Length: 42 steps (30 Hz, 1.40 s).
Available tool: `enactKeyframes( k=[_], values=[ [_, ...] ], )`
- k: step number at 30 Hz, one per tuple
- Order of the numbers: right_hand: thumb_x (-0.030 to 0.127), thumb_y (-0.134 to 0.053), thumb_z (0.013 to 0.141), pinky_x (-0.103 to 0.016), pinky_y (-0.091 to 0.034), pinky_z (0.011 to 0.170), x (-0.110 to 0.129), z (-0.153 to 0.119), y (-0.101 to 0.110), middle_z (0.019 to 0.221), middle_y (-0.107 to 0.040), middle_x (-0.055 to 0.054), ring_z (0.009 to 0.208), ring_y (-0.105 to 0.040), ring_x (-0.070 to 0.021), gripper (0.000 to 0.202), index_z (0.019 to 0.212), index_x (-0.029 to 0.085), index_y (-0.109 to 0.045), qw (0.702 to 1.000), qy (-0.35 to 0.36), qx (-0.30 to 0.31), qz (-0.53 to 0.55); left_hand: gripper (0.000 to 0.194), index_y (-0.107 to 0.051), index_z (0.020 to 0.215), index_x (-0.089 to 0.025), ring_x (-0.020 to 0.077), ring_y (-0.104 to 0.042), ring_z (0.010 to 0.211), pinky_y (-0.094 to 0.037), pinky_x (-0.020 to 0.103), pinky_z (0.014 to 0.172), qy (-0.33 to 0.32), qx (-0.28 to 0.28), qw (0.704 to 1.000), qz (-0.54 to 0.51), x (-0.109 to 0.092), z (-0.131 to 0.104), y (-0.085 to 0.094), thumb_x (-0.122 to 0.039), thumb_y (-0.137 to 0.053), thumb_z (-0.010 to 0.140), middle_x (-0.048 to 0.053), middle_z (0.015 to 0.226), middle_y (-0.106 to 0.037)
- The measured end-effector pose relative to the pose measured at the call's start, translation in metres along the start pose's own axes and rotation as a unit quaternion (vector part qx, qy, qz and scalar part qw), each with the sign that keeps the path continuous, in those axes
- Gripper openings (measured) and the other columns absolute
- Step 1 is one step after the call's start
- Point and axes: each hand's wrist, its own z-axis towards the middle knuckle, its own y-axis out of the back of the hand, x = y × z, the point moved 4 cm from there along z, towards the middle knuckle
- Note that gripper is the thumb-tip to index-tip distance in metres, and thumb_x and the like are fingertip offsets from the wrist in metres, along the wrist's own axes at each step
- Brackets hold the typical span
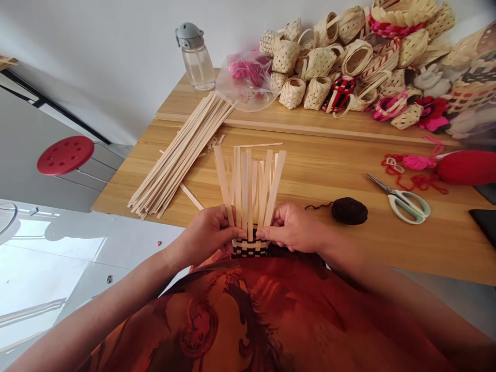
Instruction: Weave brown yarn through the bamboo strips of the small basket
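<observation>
"Head view, then: where is the woven piece (250, 249), and who has it?"

"Both hands have it, just off the table's near edge and close to the person's body. The patterned clothing (217, 330) hides its underside, so I cannot tell whether it rests on the lap."

"How do the fingers stand?"

"Pinched, on each side. The left hand (211, 230) lays its thumb along the front rim, and the right hand (292, 227) mirrors it. The other fingers curl around the sides, partly hidden. The thumb tips sit near each other, apart."

"Why grip there?"

"Probably to keep the dark-and-pale checks snug where the upright strips (245, 191) leave the weave. Those strips fan upward, free at the top."

"And the dark yarn ball (349, 211)?"

"It lies on the table (329, 175) beyond the right hand, a loose strand running towards that hand. I'd guess it sits there so it can unwind freely; whether the strand joins the weave, I cannot see."

"The rest?"

"Scissors (406, 203) lie to the right, likely within reach. Loose strips (182, 155) lie bundled on the left, and small baskets (320, 62) crowd the back, perhaps to leave working room in front."
</observation>
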Motion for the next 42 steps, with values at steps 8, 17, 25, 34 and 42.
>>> enactKeyframes(
  k=[8,17,25,34,42],
  values=[
    [0.035,-0.077,0.075,-0.018,-0.026,0.036,-0.003,-0.004,-0.001,0.047,-0.05,0.007,0.036,-0.039,-0.0046,0.022,0.071,0.014,-0.069,1.0,-0.009,-0.009,-0.001,0.014,-0.061,0.08,-0.016,0.0098,-0.062,0.043,-0.046,0.016,0.041,0.001,-0.002,1.0,-0.007,0.0,0.0,-0.002,-0.025,-0.072,0.081,-0.004,0.055,-0.064],
    [0.029,-0.072,0.079,-0.018,-0.026,0.038,-0.01,-0.004,-0.004,0.048,-0.049,0.007,0.036,-0.037,-0.0046,0.015,0.072,0.016,-0.069,1.0,0.02,-0.006,0.016,0.015,-0.061,0.082,-0.017,0.0094,-0.057,0.039,-0.043,0.016,0.037,0.016,-0.015,1.0,-0.015,0.0,-0.006,-0.002,-0.027,-0.071,0.08,-0.004,0.051,-0.065],
    [0.028,-0.069,0.081,-0.018,-0.026,0.037,-0.009,-0.003,-0.004,0.048,-0.049,0.007,0.036,-0.038,-0.0039,0.015,0.072,0.015,-0.068,1.0,0.025,-0.014,0.012,0.015,-0.061,0.081,-0.016,0.0076,-0.053,0.036,-0.04,0.016,0.036,0.031,-0.045,0.998,-0.014,0.0,-0.006,-0.003,-0.026,-0.071,0.08,-0.005,0.049,-0.063],
    [0.041,-0.077,0.079,-0.016,-0.032,0.034,-0.014,0.002,0.004,0.051,-0.054,0.007,0.036,-0.042,-0.0046,0.028,0.076,0.016,-0.065,0.999,0.008,0.017,0.048,0.023,-0.062,0.091,-0.015,0.0075,-0.058,0.051,-0.045,0.017,0.048,-0.012,-0.007,0.998,-0.056,0.001,0.007,-0.002,-0.03,-0.076,0.081,-0.004,0.067,-0.066],
    [0.044,-0.07,0.086,-0.014,-0.034,0.037,-0.013,-0.002,0.01,0.057,-0.061,0.005,0.037,-0.049,-0.0038,0.033,0.073,0.015,-0.059,0.997,0.031,-0.004,0.077,0.02,-0.063,0.087,-0.016,0.0072,-0.057,0.055,-0.047,0.018,0.051,-0.066,0.016,0.995,-0.078,0.001,0.013,0.0,-0.032,-0.075,0.085,-0.003,0.073,-0.067]
  ],
)
